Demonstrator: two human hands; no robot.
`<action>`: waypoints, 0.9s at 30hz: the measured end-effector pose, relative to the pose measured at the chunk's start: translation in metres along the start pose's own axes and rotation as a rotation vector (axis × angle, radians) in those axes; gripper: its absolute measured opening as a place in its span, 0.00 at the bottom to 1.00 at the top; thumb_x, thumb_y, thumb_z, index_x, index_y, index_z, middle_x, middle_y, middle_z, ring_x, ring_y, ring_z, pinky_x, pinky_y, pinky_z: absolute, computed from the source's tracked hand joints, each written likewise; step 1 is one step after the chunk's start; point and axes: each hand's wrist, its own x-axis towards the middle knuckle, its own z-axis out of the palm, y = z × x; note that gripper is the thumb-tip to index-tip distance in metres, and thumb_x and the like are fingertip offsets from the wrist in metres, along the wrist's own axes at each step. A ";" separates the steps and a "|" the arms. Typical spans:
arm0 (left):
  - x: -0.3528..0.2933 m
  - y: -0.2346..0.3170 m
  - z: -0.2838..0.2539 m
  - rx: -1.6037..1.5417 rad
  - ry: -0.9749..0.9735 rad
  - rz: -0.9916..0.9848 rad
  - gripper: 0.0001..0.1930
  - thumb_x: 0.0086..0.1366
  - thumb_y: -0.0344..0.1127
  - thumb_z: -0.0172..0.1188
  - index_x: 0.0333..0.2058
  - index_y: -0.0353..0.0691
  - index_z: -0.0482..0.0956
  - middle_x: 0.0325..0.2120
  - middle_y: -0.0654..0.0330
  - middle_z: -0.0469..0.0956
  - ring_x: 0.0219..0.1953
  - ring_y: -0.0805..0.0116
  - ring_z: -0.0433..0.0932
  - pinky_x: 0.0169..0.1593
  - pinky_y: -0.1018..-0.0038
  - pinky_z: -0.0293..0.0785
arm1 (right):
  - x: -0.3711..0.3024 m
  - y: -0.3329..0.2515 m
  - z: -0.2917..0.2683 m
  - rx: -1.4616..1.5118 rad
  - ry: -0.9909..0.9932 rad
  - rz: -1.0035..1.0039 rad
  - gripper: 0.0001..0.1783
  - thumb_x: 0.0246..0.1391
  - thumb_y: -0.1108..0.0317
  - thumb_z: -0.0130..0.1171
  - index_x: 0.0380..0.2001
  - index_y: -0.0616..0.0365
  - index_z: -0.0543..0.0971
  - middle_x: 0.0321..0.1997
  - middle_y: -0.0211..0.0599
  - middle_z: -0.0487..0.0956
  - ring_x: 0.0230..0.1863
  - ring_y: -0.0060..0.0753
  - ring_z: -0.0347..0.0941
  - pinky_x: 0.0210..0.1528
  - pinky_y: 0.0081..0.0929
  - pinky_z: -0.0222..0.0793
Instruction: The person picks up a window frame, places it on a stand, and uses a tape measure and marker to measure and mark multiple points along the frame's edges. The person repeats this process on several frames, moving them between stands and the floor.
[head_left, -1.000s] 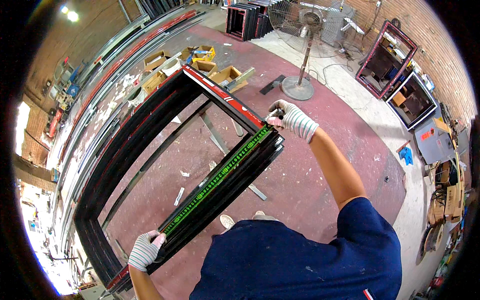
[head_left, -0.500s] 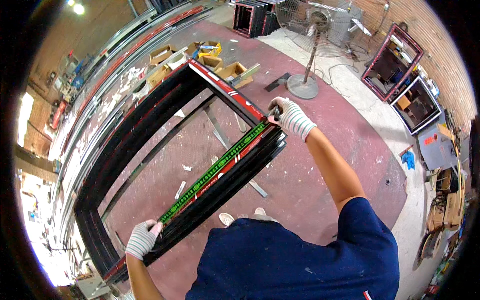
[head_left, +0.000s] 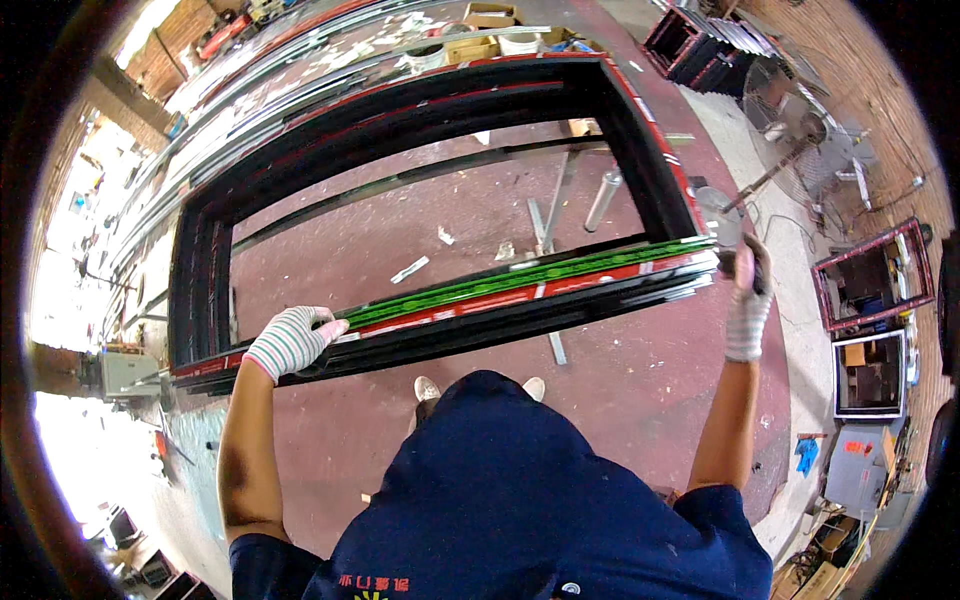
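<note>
A stack of black rectangular frames (head_left: 195, 290) with red strips lies at waist height before me. Along its near rail stretches the green blade of a tape measure (head_left: 530, 272), blurred by motion. My left hand (head_left: 293, 345), in a striped white glove, is closed with thumb and fingers on the blade's left end, against the rail. Just past the near right corner, my right hand (head_left: 748, 305), gloved alike, is closed round a dark tape measure case (head_left: 761, 268). Its fingers are partly hidden and smeared.
A standing fan (head_left: 800, 125) is at the far right, near stacked smaller frames (head_left: 690, 50). More frames (head_left: 870, 375) lean along the right wall. Long metal profiles (head_left: 300, 75) and cardboard boxes (head_left: 472, 48) lie beyond the frame stack. Scraps litter the red floor (head_left: 480, 215).
My view has swung round, so the frame stack now lies more level across it. My right hand has shifted from the top of the corner to just beyond it; the left still grips the blade's end.
</note>
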 end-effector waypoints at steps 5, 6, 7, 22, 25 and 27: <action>-0.015 -0.095 -0.001 -0.005 0.073 -0.001 0.20 0.67 0.50 0.57 0.37 0.36 0.82 0.23 0.48 0.78 0.26 0.55 0.78 0.37 0.64 0.75 | -0.069 -0.024 0.065 0.281 -0.093 -0.036 0.33 0.67 0.43 0.47 0.58 0.63 0.71 0.42 0.41 0.81 0.37 0.29 0.77 0.42 0.30 0.73; -0.020 -0.107 -0.008 -0.029 0.073 -0.024 0.20 0.67 0.50 0.57 0.37 0.36 0.82 0.22 0.48 0.78 0.26 0.56 0.78 0.36 0.64 0.75 | -0.084 -0.036 0.084 0.278 -0.079 -0.059 0.34 0.67 0.41 0.47 0.58 0.64 0.71 0.42 0.41 0.81 0.38 0.30 0.77 0.44 0.32 0.73; -0.026 -0.107 -0.018 -0.171 0.015 -0.129 0.19 0.66 0.48 0.59 0.35 0.35 0.82 0.21 0.49 0.78 0.24 0.58 0.78 0.35 0.65 0.75 | -0.096 -0.041 0.102 0.336 -0.073 -0.052 0.33 0.68 0.43 0.46 0.58 0.65 0.71 0.42 0.42 0.81 0.38 0.32 0.77 0.45 0.33 0.73; -0.037 -0.238 -0.005 -0.104 0.250 -0.192 0.20 0.65 0.49 0.60 0.33 0.34 0.81 0.22 0.49 0.78 0.26 0.54 0.77 0.36 0.64 0.73 | -0.211 -0.112 0.293 0.352 -0.402 0.214 0.14 0.57 0.70 0.61 0.44 0.63 0.74 0.39 0.42 0.80 0.38 0.35 0.79 0.44 0.35 0.76; -0.036 -0.226 -0.015 -0.057 0.171 -0.258 0.21 0.67 0.51 0.58 0.38 0.35 0.83 0.27 0.44 0.81 0.32 0.47 0.80 0.40 0.61 0.75 | -0.212 -0.113 0.300 0.361 -0.459 0.282 0.12 0.55 0.74 0.59 0.42 0.63 0.75 0.41 0.43 0.79 0.38 0.34 0.79 0.46 0.34 0.77; -0.039 -0.226 -0.013 0.080 0.196 -0.206 0.22 0.68 0.51 0.56 0.40 0.34 0.83 0.29 0.43 0.81 0.34 0.46 0.81 0.42 0.61 0.76 | -0.212 -0.111 0.306 0.340 -0.539 0.294 0.12 0.55 0.74 0.59 0.43 0.64 0.75 0.41 0.43 0.79 0.38 0.34 0.79 0.46 0.34 0.77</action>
